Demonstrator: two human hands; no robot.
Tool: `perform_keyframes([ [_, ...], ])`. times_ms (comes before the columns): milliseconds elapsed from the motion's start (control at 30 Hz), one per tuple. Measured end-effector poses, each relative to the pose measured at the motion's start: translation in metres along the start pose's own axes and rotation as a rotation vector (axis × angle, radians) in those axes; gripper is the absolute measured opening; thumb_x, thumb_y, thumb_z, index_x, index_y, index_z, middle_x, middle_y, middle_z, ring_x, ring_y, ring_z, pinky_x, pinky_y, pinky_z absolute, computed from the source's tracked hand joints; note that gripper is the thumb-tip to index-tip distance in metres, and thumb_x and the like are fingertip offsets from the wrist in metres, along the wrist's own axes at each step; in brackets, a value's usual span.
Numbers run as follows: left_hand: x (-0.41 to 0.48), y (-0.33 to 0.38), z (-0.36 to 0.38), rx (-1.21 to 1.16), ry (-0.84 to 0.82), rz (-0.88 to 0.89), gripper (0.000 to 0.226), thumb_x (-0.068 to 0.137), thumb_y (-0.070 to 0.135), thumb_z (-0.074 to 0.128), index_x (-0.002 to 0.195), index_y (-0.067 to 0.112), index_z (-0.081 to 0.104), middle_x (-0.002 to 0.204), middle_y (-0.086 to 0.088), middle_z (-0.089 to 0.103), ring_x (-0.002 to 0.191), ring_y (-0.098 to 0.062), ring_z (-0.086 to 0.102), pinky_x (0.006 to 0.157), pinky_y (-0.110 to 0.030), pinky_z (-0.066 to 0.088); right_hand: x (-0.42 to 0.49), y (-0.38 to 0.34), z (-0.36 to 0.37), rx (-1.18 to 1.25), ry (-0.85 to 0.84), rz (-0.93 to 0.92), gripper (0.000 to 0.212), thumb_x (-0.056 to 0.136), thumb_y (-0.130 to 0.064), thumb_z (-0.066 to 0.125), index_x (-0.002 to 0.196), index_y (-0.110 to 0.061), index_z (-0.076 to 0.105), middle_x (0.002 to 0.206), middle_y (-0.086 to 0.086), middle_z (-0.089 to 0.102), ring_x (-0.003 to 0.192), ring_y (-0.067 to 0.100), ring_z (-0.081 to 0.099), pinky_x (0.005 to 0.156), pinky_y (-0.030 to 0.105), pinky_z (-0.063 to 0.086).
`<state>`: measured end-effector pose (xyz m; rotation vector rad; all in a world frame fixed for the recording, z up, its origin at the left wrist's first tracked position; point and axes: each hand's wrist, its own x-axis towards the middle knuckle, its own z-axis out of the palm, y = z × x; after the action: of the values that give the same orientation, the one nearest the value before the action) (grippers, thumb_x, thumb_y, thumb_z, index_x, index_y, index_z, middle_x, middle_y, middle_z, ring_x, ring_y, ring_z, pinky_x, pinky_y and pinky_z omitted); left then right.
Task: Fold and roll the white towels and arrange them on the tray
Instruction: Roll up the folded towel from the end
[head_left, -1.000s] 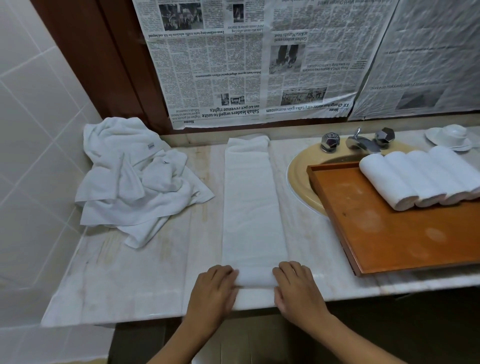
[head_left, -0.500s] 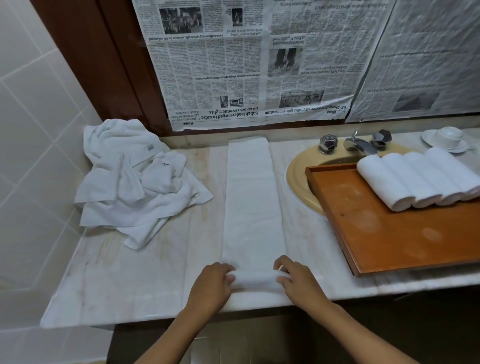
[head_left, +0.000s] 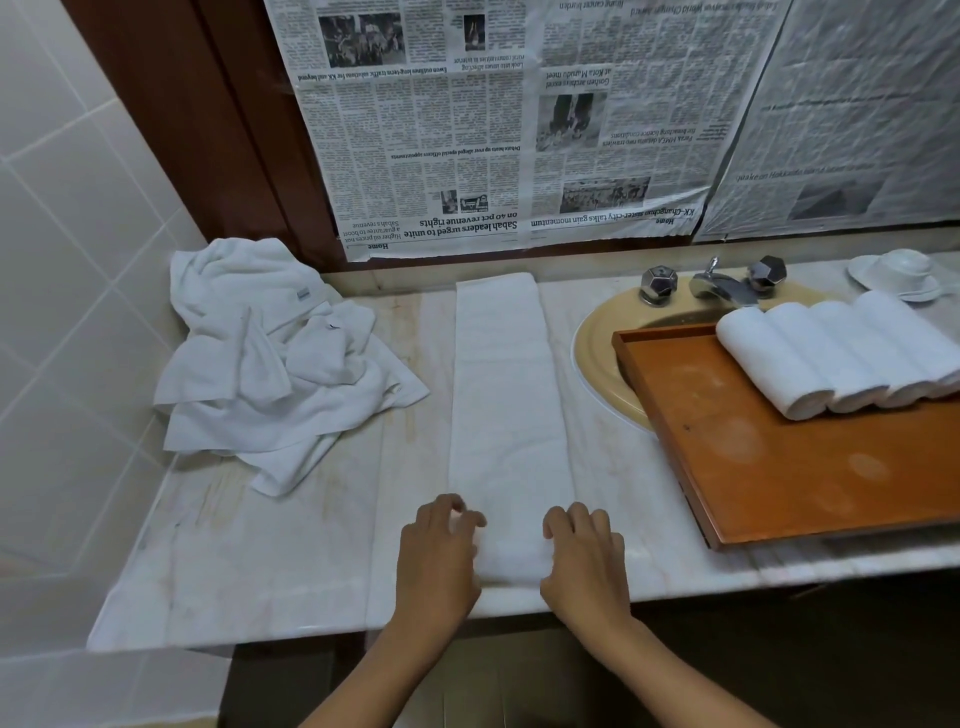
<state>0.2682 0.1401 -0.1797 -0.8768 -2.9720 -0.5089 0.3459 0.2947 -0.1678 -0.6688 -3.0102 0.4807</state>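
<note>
A white towel folded into a long strip (head_left: 506, 395) lies on the marble counter, running from the back wall toward me. Its near end is rolled into a short roll (head_left: 511, 561) at the counter's front. My left hand (head_left: 439, 558) grips the roll's left end with curled fingers, and my right hand (head_left: 584, 561) grips its right end the same way. An orange wooden tray (head_left: 810, 467) sits to the right over the sink, with several rolled white towels (head_left: 841, 353) lined up along its far side.
A heap of unfolded white towels (head_left: 270, 364) lies at the counter's left, by the tiled wall. Behind the tray are a yellow sink rim (head_left: 597, 358), a chrome tap (head_left: 719, 283) and a white cup on a saucer (head_left: 901, 273). Newspaper covers the back wall.
My hands have rolled the near end of the strip away from me; the roll has grown thicker and sits a little further onto the counter.
</note>
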Motion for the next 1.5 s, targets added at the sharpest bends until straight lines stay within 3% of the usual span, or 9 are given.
perform_keyframes([
  [100, -0.008, -0.008, 0.015, 0.027, 0.043, 0.276, 0.065, 0.038, -0.001, 0.085, 0.098, 0.02, 0.073, 0.117, -0.006, 0.068, 0.107, -0.027, 0.066, 0.071, -0.035, 0.055, -0.006, 0.01, 0.018, -0.088, 0.074, -0.136, 0.059, 0.03, -0.014, 0.09, 0.082, -0.023, 0.064, 0.086, -0.002, 0.059, 0.072, 0.018, 0.052, 0.057, 0.029, 0.049],
  [367, -0.012, -0.034, 0.021, -0.179, 0.048, 0.192, 0.032, 0.094, 0.028, 0.043, 0.113, 0.022, 0.067, 0.113, 0.005, 0.069, 0.101, -0.01, 0.061, 0.085, -0.018, 0.044, -0.013, 0.031, 0.028, -0.19, 0.298, -0.395, 0.02, 0.066, -0.021, 0.066, 0.086, -0.018, 0.065, 0.088, 0.0, 0.061, 0.074, 0.023, 0.054, 0.065, 0.037, 0.039],
  [600, 0.005, -0.03, 0.019, -0.166, 0.095, 0.233, 0.014, 0.081, 0.015, 0.063, 0.091, 0.023, 0.065, 0.09, 0.007, 0.066, 0.073, -0.014, 0.061, 0.064, -0.025, 0.048, -0.004, 0.044, 0.023, -0.11, 0.202, -0.42, 0.032, 0.069, -0.043, 0.064, 0.092, -0.02, 0.068, 0.103, 0.0, 0.065, 0.088, 0.02, 0.061, 0.072, 0.037, 0.049],
  [767, -0.006, -0.033, 0.024, 0.015, 0.283, 0.437, 0.017, 0.082, 0.018, 0.06, 0.095, 0.013, 0.069, 0.102, -0.005, 0.066, 0.09, -0.024, 0.059, 0.068, -0.034, 0.044, -0.007, 0.043, 0.023, -0.115, 0.149, -0.454, 0.041, 0.061, -0.034, 0.082, 0.096, -0.018, 0.068, 0.102, 0.002, 0.066, 0.087, 0.022, 0.063, 0.072, 0.037, 0.051],
  [900, -0.021, -0.048, 0.034, 0.095, 0.256, 0.536, 0.037, 0.085, 0.03, 0.06, 0.116, 0.012, 0.069, 0.115, -0.006, 0.062, 0.103, -0.024, 0.055, 0.074, -0.036, 0.041, -0.005, 0.037, 0.024, -0.134, 0.197, -0.437, 0.024, 0.075, -0.03, 0.063, 0.094, -0.017, 0.068, 0.096, 0.0, 0.066, 0.083, 0.019, 0.061, 0.071, 0.035, 0.05],
  [1033, -0.006, -0.055, 0.034, 0.129, 0.217, 0.46, 0.041, 0.085, 0.039, 0.058, 0.119, 0.018, 0.067, 0.116, -0.001, 0.063, 0.108, -0.022, 0.052, 0.075, -0.038, 0.041, 0.005, 0.026, 0.017, -0.087, 0.112, -0.294, 0.032, 0.079, -0.03, 0.041, 0.09, -0.019, 0.069, 0.091, -0.004, 0.065, 0.081, 0.016, 0.06, 0.068, 0.033, 0.049],
  [1167, 0.011, -0.048, 0.027, 0.081, 0.118, 0.344, 0.039, 0.082, 0.043, 0.051, 0.111, 0.025, 0.069, 0.105, 0.005, 0.066, 0.101, -0.015, 0.05, 0.073, -0.038, 0.046, 0.017, 0.02, 0.015, 0.03, 0.063, -0.148, 0.019, 0.077, -0.027, 0.057, 0.089, -0.021, 0.07, 0.094, -0.005, 0.063, 0.086, 0.015, 0.058, 0.07, 0.03, 0.048],
  [1300, 0.008, -0.044, 0.019, -0.035, -0.008, 0.262, 0.035, 0.09, 0.048, 0.044, 0.11, 0.03, 0.066, 0.1, 0.011, 0.066, 0.09, -0.015, 0.058, 0.072, -0.032, 0.044, 0.017, 0.021, 0.01, 0.046, -0.058, -0.103, 0.033, 0.093, -0.031, 0.042, 0.117, -0.021, 0.062, 0.123, -0.005, 0.049, 0.111, 0.013, 0.039, 0.09, 0.026, 0.032],
  [1500, -0.013, -0.029, 0.017, -0.156, -0.035, 0.139, 0.044, 0.087, 0.053, 0.035, 0.102, 0.029, 0.069, 0.103, 0.008, 0.06, 0.095, -0.018, 0.051, 0.076, -0.033, 0.038, 0.018, 0.031, 0.007, 0.183, -0.297, -0.035, 0.032, 0.099, -0.024, 0.041, 0.126, -0.022, 0.057, 0.128, -0.006, 0.049, 0.114, 0.014, 0.034, 0.088, 0.03, 0.028],
])
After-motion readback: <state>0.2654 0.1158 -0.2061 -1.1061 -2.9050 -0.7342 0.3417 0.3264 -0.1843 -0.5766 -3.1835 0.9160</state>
